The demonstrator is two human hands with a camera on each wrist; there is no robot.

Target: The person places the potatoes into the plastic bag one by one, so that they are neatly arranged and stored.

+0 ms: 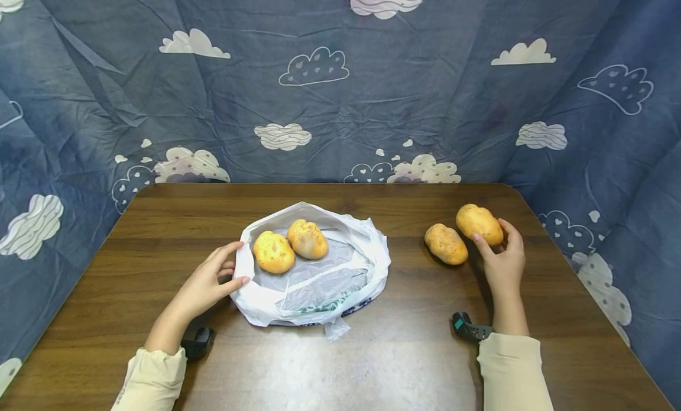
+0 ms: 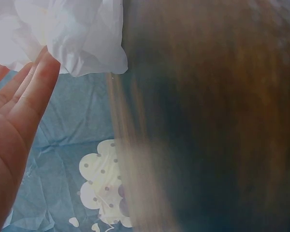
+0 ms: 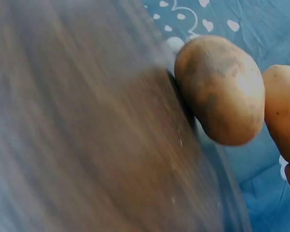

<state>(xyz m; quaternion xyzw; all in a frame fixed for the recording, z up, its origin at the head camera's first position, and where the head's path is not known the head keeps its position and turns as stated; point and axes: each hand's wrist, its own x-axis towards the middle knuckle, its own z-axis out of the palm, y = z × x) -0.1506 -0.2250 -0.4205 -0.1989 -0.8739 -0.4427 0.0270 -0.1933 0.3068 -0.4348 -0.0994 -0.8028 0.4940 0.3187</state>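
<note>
On the wooden tabletop (image 1: pixel 415 316), about midway between its left and right edges, lies a white plastic bag (image 1: pixel 376 263) with its mouth spread wide. Inside it, near the left wall, are two potatoes, the left potato (image 1: pixel 273 252) and the right potato (image 1: pixel 307 239), one close beside the other. Two more are outside, toward the far right corner of the tabletop: a loose potato (image 1: pixel 446 244) and a held potato (image 1: pixel 479 222), which is just beside it on the side of the right edge. So, by the count of what is visible, I judge the work as about half done: two potatoes are in the bag, and two are left outside it. The left hand (image 1: pixel 204 287) is rather stretched, with the thumb well apart from the fingers; the tips touch the left rim of the bag, and the hand does not close around it. The right hand (image 1: pixel 505 266) grasps the held potato between thumb and fingers, opened only as wide as this potato requires. In the right wrist view this potato seems lifted from the tabletop, while the loose potato rests there with no hand on it.
</note>
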